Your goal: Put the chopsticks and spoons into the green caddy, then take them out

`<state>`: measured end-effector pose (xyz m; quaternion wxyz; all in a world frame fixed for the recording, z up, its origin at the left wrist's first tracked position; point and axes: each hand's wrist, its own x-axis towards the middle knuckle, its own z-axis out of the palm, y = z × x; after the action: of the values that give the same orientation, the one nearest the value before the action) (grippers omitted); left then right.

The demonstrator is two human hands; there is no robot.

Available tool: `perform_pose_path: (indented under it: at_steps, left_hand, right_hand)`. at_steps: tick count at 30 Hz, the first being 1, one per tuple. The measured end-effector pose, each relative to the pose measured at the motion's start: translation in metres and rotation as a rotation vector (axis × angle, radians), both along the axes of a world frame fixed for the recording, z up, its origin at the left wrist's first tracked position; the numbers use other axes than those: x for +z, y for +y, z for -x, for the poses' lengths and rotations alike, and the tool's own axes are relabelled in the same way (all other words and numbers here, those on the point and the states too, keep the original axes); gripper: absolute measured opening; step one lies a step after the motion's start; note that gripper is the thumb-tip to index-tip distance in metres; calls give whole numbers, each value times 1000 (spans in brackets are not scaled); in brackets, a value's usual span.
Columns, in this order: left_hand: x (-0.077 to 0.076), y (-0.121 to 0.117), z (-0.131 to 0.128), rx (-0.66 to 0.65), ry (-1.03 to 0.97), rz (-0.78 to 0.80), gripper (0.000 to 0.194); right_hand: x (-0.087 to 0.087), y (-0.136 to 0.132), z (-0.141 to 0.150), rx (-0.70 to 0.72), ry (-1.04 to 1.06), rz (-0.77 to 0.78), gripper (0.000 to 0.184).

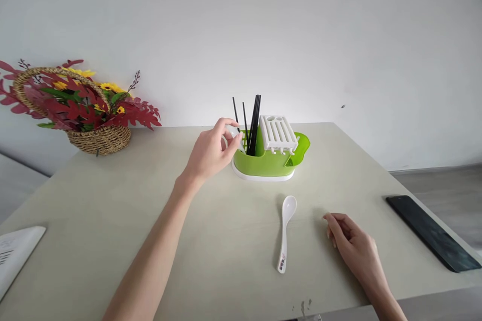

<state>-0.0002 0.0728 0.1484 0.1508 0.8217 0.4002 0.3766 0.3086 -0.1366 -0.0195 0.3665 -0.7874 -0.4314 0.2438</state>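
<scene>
My left hand (214, 149) pinches a white spoon (234, 132) by its bowl, at the left end of a green utensil holder (259, 164). The lower part of that spoon goes down behind the holder's rim, partly hidden by my fingers. Several black chopsticks (255, 125) stand upright in the holder close to my fingertips. A second white spoon (285, 233) lies on the table (226, 261), bowl pointing away from me, with a small print on its handle. To its right rests my right hand (352, 243), fingers curled closed with nothing visible in them.
A white slotted rack (278, 133) with small hooks sits on the holder's right part. A wicker basket (100, 139) of artificial flowers stands at the back left. Along the right edge lies a black phone (433, 233). A white object (18, 251) lies at the left edge.
</scene>
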Motion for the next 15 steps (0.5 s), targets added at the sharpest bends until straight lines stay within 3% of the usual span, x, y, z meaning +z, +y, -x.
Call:
perform_pose_path:
  at_steps: [5, 15]
  left_hand:
    - [5, -12, -10, -174, 79, 3, 17]
    - [7, -25, -21, -203, 231, 24, 27]
  right_hand:
    - [6, 9, 20, 41, -58, 2, 47]
    - [19, 32, 88, 159, -350, 24, 41]
